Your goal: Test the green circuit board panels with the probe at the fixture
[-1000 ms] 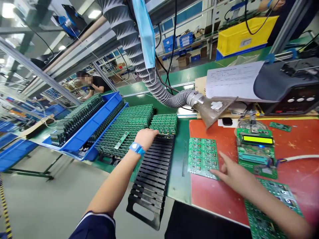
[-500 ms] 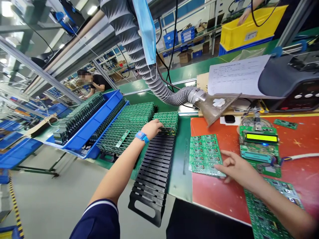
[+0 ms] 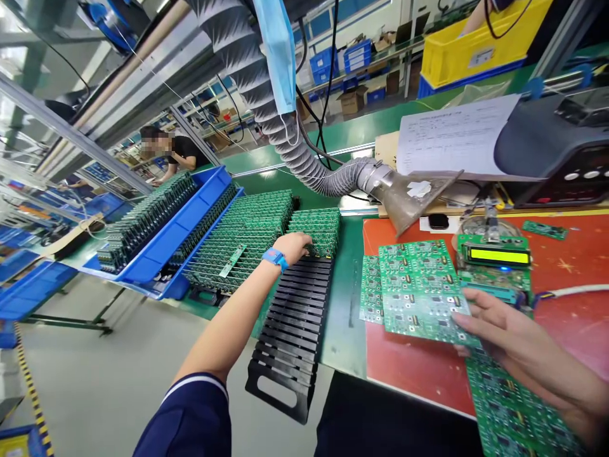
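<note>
The right hand (image 3: 507,327) is partly closed, pinching the edge of a green circuit board panel (image 3: 421,289) above the red mat (image 3: 419,365); its lower fingers are mostly hidden. The left hand (image 3: 292,247) curls at the upright boards (image 3: 316,230) in the black slotted rack (image 3: 297,317); its grip, I cannot tell.

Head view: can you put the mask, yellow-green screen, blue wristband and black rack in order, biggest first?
Black rack
Mask, though its top is cut off
Screen
Wristband
That's only how big they look here.
</note>
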`<action>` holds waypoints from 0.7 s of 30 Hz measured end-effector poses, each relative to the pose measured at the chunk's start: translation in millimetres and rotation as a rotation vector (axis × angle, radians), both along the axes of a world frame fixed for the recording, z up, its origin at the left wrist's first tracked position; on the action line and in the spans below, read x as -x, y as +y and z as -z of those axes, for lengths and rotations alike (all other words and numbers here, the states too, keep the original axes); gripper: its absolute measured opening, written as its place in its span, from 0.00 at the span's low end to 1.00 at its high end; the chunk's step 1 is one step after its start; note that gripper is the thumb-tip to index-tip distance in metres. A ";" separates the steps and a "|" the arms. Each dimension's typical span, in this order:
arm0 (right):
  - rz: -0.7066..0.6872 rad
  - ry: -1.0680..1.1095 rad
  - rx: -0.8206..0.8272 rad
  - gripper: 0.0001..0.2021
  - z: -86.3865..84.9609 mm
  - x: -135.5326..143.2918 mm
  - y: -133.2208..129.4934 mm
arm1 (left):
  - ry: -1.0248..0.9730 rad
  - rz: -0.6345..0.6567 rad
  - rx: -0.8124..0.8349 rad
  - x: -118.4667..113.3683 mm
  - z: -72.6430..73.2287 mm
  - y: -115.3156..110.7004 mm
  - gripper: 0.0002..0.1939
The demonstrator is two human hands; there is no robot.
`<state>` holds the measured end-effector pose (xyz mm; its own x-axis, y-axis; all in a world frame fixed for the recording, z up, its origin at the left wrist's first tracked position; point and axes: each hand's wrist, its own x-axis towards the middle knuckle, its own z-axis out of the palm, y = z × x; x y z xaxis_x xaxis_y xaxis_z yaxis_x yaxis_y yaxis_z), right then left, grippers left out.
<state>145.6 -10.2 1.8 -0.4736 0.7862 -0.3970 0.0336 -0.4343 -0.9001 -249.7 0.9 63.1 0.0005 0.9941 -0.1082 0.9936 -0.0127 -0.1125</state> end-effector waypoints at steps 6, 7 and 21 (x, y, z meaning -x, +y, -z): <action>0.092 -0.049 -0.120 0.31 -1.3 -6.4 -12.6 | -0.241 -0.088 -0.369 -65.8 -6.3 -47.8 0.19; 0.056 -0.024 -0.121 0.30 -2.8 -3.2 -14.8 | -0.600 -0.102 -0.374 -83.8 -2.3 -53.3 0.22; 0.185 -0.093 -0.064 0.25 -17.3 44.8 -49.0 | -1.825 -0.393 0.095 -198.5 27.1 -74.4 0.30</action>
<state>100.8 -59.1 19.0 -0.2824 0.8813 -0.3790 0.0432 -0.3830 -0.9227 -51.3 -73.6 36.0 -0.0337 0.9576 -0.2861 -0.1807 0.2757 0.9441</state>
